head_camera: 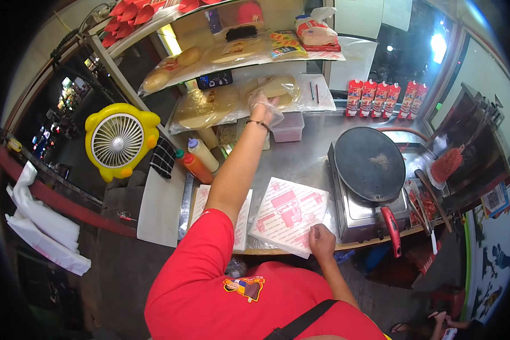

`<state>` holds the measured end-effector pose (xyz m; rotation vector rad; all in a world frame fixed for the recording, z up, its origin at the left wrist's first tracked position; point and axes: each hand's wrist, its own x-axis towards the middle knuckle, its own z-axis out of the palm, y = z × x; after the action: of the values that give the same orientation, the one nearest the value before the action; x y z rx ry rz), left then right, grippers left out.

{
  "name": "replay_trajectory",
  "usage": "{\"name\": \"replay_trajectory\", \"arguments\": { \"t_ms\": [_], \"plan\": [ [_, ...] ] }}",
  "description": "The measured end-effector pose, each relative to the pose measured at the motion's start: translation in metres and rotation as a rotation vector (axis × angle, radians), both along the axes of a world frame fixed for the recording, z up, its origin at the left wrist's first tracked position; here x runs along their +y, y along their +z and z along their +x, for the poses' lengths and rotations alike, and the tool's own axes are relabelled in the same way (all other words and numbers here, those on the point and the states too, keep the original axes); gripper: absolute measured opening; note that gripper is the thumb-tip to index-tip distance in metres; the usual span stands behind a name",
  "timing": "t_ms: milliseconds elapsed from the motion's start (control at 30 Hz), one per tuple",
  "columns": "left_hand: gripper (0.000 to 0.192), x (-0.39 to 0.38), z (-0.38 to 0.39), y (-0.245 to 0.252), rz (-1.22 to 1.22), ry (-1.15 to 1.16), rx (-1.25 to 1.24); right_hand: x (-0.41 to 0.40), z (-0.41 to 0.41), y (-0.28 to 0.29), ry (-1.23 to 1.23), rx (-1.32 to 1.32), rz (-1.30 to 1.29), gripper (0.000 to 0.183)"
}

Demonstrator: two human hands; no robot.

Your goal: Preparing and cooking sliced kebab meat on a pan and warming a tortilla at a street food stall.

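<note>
My left hand (262, 105), covered in clear plastic, reaches to the lower shelf. It is at the near side of a clear bag of flatbreads (276, 86). The plastic blurs its fingers, so I cannot tell if they grip a bread. My right hand (322, 242) is curled, resting by the lower right edge of a printed wrapping paper (291, 212) on the steel counter (310, 153). A second stack of printed paper (241, 229) lies partly under my left forearm. To the right, a round black pan (369, 163) with a red handle sits on a gas stove (344, 212).
Sauce bottles (199, 168) and a lidded plastic tub (288, 127) stand behind the papers. A yellow fan (118, 142) is at left. Tongs (420, 208) lie over a tray of chopped meat (427, 204), near a meat spit (446, 165). Red cartons (369, 97) line the window.
</note>
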<state>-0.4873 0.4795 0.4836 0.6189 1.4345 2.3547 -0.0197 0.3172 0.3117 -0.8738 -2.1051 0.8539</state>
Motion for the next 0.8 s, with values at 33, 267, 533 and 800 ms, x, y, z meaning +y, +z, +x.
{"name": "replay_trajectory", "arguments": {
  "t_ms": [33, 267, 533, 800],
  "plan": [
    [0.025, -0.001, -0.004, -0.002, -0.022, -0.059, 0.124, 0.000, 0.000, 0.001, -0.009, 0.022, 0.001, 0.010],
    [0.025, 0.012, 0.077, 0.001, 0.146, 0.118, -0.332, 0.007, 0.008, -0.005, -0.086, 0.035, 0.065, 0.009],
    [0.023, -0.020, 0.099, 0.006, 0.314, 0.041, -0.359, 0.002, 0.009, -0.002, -0.076, 0.002, 0.044, 0.008],
    [0.023, -0.045, 0.134, 0.025, 0.406, -0.004, -0.416, 0.001, 0.004, 0.000, -0.088, 0.000, 0.049, 0.010]
  ]
}}
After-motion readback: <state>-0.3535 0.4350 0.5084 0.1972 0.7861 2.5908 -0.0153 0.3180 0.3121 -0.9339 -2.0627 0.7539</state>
